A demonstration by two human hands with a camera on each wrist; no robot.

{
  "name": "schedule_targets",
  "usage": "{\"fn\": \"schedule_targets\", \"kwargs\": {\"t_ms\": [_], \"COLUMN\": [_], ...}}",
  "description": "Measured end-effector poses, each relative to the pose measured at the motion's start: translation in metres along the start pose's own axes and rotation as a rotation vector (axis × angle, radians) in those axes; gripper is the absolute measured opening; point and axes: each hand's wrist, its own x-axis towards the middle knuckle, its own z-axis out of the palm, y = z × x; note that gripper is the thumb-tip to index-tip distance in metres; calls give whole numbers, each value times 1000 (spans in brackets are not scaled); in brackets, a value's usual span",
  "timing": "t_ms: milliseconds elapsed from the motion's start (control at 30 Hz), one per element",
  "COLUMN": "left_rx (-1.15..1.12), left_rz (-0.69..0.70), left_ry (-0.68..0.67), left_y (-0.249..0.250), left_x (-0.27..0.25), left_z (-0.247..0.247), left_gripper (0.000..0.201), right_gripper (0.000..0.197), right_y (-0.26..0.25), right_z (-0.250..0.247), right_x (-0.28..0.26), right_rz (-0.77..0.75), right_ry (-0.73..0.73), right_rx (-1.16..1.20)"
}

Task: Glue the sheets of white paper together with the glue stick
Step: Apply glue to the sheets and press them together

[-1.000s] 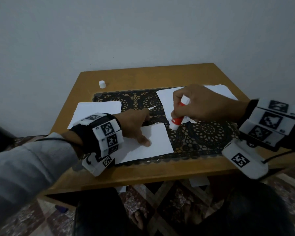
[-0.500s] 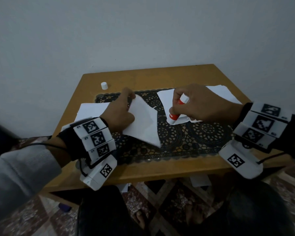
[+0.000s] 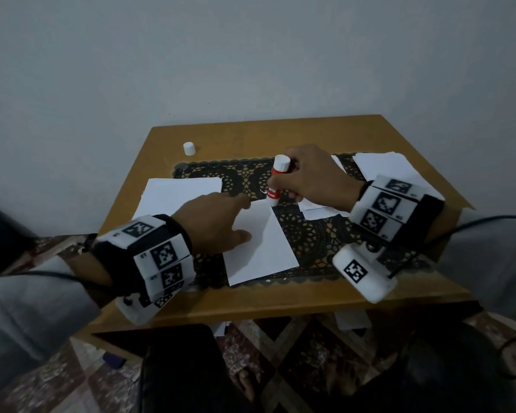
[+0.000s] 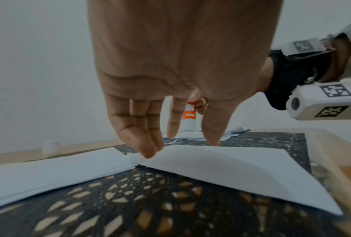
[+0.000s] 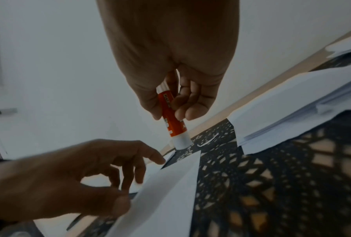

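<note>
The wooden table (image 3: 251, 132) carries a dark lace mat (image 3: 316, 234), and nothing here is a true container; the mat holds the papers. One white sheet (image 3: 262, 251) lies in the middle of the mat, its near edge close to the mat's front border. A stack of white paper (image 3: 176, 192) lies at the left, partly on the mat and partly on the bare wood. More sheets (image 3: 393, 171) lie at the right, reaching near the right edge of the table. A small white cap (image 3: 189, 148) stands alone on the wood at the far left corner, well apart from the rest. Bare wood stays free along the far edge and along the front edge of the table.

The left hand (image 3: 212, 222) rests on the middle sheet with its fingers (image 4: 142, 144) nearly straight and a little spread, the tips touching the sheet's far edge. In the left wrist view this sheet is lifted a little and curved under the fingertips.

The right hand (image 3: 310, 177) holds the glue stick (image 3: 276, 181) upright, fingers and thumb curled around the red body. Its white lower end (image 5: 181, 141) stands at the far corner of the middle sheet; I cannot tell if it touches the paper or the mat.
</note>
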Motion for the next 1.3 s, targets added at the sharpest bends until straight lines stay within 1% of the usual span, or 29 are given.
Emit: {"fn": "schedule_targets", "kwargs": {"t_ms": [67,233,400,500,567,733,1133,1233,1300], "left_rx": [14,72,101,115,119,126,113,115,102], "left_rz": [60,109,136,144,141,147,127,133,131], "left_ry": [-43,-110,-148,-151,-146,-137,-163,-162,-170], "left_y": [1,-3,-7,-5,-5,-5,-3,-3,-2], "left_x": [2,11,19,20,21,20,23,26,28], "left_z": [2,6,6,6,7,5,3,2,1], "left_gripper": [70,80,83,82,82,82,88,87,85], "right_gripper": [28,27,26,24,24,24,25,22,21], "right_y": [0,5,8,10,11,12,6,6,7], "right_z": [7,24,27,29,31,27,13,12,11], "right_x": [8,20,28,27,25,9,-49,-59,-66], "right_rz": [-18,-48,-97,-139,-168,-179,-161,-131,-146], "right_ry": [-7,-31,-83,-122,-122,-111,-180,-204,-210], "right_rx": [-69,-184,-279,-341,-362,-370,-235,-220,-213]}}
